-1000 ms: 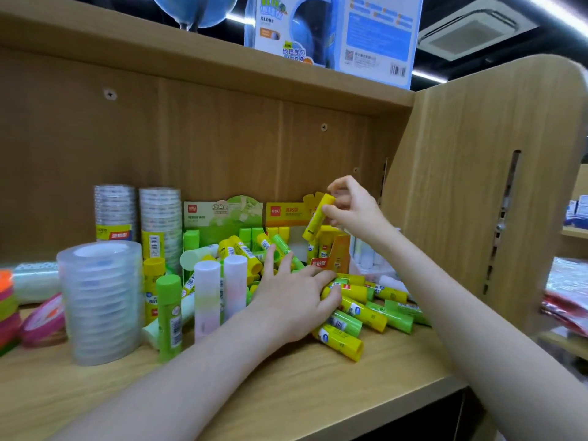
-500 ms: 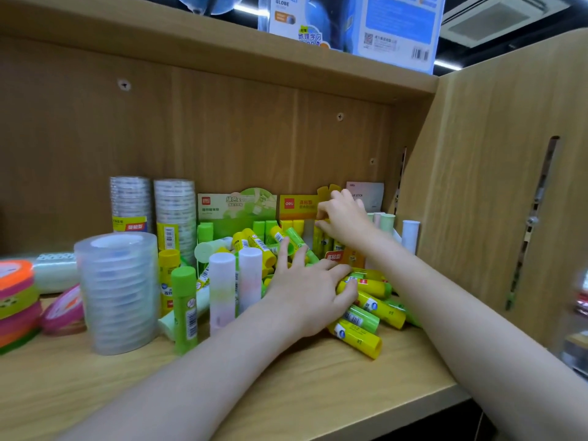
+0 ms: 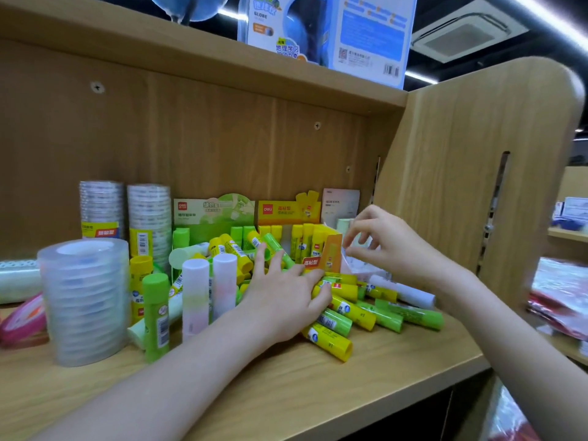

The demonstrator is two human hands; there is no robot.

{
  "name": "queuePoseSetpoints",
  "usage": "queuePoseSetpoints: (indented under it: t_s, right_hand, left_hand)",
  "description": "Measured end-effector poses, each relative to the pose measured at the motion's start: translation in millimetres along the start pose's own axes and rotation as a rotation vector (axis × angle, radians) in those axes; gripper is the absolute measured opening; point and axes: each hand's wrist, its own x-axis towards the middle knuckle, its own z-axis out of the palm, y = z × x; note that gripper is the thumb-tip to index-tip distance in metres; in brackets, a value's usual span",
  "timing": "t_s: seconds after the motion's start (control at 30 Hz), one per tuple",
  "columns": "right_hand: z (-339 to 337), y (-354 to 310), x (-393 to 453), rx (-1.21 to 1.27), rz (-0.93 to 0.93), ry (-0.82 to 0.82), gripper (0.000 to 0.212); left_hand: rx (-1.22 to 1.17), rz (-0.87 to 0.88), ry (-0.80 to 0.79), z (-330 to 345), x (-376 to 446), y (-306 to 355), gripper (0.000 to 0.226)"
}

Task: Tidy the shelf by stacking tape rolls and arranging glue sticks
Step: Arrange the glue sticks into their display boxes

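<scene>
My left hand (image 3: 286, 300) rests spread on the loose glue sticks (image 3: 350, 310) at frame centre, their long axes running lower right; my right hand (image 3: 386, 246), empty and half-curled, hovers just above-right

Left hand (image 3: 283, 297) covers part of the glue-stick pile (image 3: 366, 308); what its grip encloses is hidden. Pink tape roll (image 3: 20, 316) and globe box (image 3: 324, 30) are cut by frame edges. Label print is blurred.
</scene>
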Motion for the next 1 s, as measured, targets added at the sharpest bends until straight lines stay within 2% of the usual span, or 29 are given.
queuePoseSetpoints:
  t_s: [0.1,0.17,0.23,0.33,0.4,0.5,0.6,0.7,0.9,1.0]
  right_hand:
    - [11.0,4.5,-10.8,0.039,0.023,-0.247,0.015]
    - [21.8,12.6,-14.2,0.132,0.059,-0.274,0.021]
    - [23.5,20.5,-14.0,0.278,0.105,-0.136,0.02]
    - [11.1,25.7,-5.2,0.612,0.18,0.223,0.018]
    - [2.1,21.9,9.3,0.752,0.178,0.377,0.014]
    - [2.2,9.7,38.9,0.595,0.118,0.411,0.02]
    - [15.5,-0.5,65.9,0.164,0.095,0.281,0.02]
    - [30.5,-7.0,82.6,-0.089,0.073,0.146,0.023]
    - [53.3,-6.6,90.8,-0.24,0.157,0.057,0.019]
    - [62.3,-7.0,87.1,-0.209,0.177,0.095,0.021]
  left_hand:
    - [0.004,-0.004,0.003,0.7,0.2,-0.1,0.05]
    - [0.004,-0.003,0.007,0.8,1.0,-0.4,0.05]
    - [0.001,-0.002,0.009,0.7,-0.3,0.1,0.05]
    - [-0.012,-0.008,0.016,0.4,-0.9,0.7,0.049]
    - [-0.007,-0.016,0.015,-0.2,-0.5,1.1,0.049]
    - [-0.004,-0.029,0.008,0.1,-0.6,1.4,0.049]
    - [-0.001,-0.028,0.012,0.8,-0.8,1.2,0.049]
    - [-0.006,-0.027,0.005,0.2,-0.4,1.2,0.049]
    - [-0.007,-0.022,-0.004,0.3,0.1,0.5,0.051]
    - [-0.007,-0.022,-0.002,0.6,0.4,-0.4,0.053]
